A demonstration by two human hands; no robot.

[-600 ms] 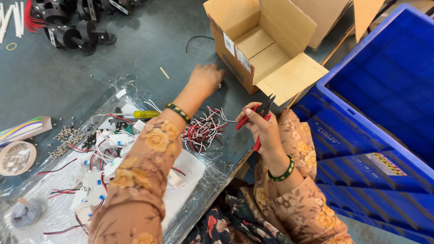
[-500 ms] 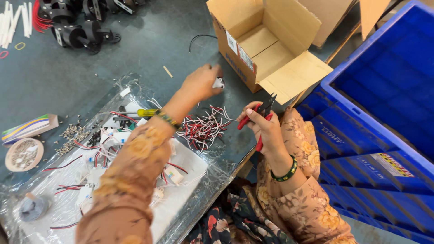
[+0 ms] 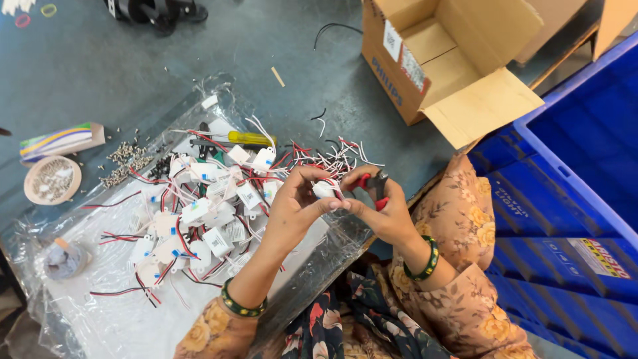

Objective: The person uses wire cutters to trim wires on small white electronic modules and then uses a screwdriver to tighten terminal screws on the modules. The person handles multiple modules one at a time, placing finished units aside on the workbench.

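Note:
My left hand [image 3: 297, 203] grips a small white module with red and white wires [image 3: 326, 189], held over the table's front edge. My right hand [image 3: 382, 213] meets it from the right and holds red-handled pliers [image 3: 369, 182], its fingertips also touching the module. Just beyond both hands lies a pile of cut red and white wire ends [image 3: 325, 157]. To the left, several more white modules with wires [image 3: 206, 213] are heaped on a clear plastic sheet [image 3: 113, 306].
An open cardboard box [image 3: 458, 66] stands at the back right. Blue plastic crates [image 3: 571, 179] fill the right side. A yellow-handled screwdriver [image 3: 247, 138], loose screws [image 3: 126, 159], a small round dish [image 3: 52, 179] and a coloured packet [image 3: 60, 139] lie at the left.
My left hand has drawn back from near the cardboard box to the table's front edge and now holds a white module. My right hand with the pliers has come to meet it.

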